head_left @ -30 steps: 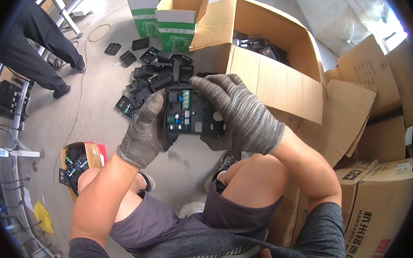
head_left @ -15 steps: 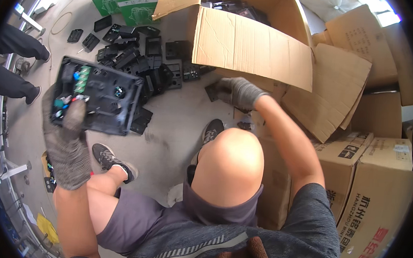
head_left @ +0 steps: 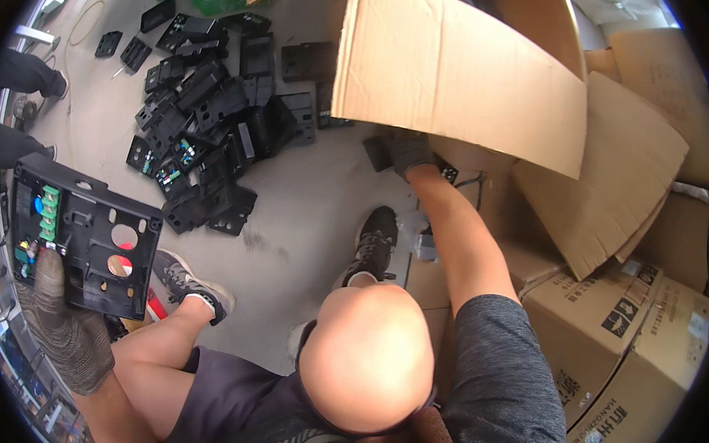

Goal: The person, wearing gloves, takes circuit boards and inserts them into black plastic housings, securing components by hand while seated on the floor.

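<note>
The left hand (head_left: 68, 326) clasps the case (head_left: 85, 240), probably light and stiff, rim (head_left: 152, 250) safest; the right hand's (head_left: 410, 150) grasp cannot be told.

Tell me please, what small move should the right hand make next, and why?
Perhaps the right hand should draw back slowly from under the cardboard flap. The flap hides its fingers, so I cannot tell whether they grip the dark piece beside them. Meanwhile, the left hand holds the black casing well away from the flap.
</note>
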Tool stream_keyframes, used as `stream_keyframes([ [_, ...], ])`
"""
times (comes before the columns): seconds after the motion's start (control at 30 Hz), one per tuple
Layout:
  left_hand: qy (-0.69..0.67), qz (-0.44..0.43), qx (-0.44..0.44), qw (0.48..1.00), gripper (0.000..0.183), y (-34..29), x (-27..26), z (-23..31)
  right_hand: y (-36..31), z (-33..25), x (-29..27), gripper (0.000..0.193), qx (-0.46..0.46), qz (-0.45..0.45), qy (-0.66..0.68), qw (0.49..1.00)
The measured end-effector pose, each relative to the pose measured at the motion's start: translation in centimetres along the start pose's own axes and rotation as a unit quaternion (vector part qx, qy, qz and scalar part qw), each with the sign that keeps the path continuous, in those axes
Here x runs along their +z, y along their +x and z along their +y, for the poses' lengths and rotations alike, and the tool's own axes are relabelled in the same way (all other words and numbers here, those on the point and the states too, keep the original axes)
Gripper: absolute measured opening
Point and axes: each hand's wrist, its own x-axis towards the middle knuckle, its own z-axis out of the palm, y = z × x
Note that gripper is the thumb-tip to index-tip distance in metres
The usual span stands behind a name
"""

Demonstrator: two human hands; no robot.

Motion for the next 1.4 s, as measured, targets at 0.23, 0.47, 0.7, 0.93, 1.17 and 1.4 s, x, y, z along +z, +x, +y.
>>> stream_keyframes([
  [0.23,-0.025,0.057,-0.025,0.998,0.045,0.1,-1.7,1.7,-3.3,0.4,-8.0,0.053,0.116,-0.119,0.195,0.967],
  [0.47,-0.046,0.080,-0.028,0.995,0.050,0.0,-5.1,-0.1,-8.8,4.6,-5.0,0.090,0.178,-0.054,0.227,0.956],
  [0.7,-0.084,0.060,-0.053,0.993,0.051,0.0,-6.3,-0.6,-7.5,4.0,-3.9,0.086,0.039,-0.087,0.037,0.995],
  [0.93,-0.005,0.021,0.033,0.999,0.039,-1.4,-8.7,-0.7,-5.0,-7.7,-13.0,0.081,-0.104,-0.077,0.222,0.966],
  [1.17,-0.021,0.065,-0.020,0.997,0.048,-0.7,-7.9,-0.9,-2.6,-19.9,-9.9,0.080,-0.184,-0.077,0.082,0.977],
  [1.4,-0.182,0.013,-0.143,0.973,0.052,-1.6,-3.3,0.7,5.9,-14.8,-6.1,0.045,-0.062,0.333,0.309,0.889],
])
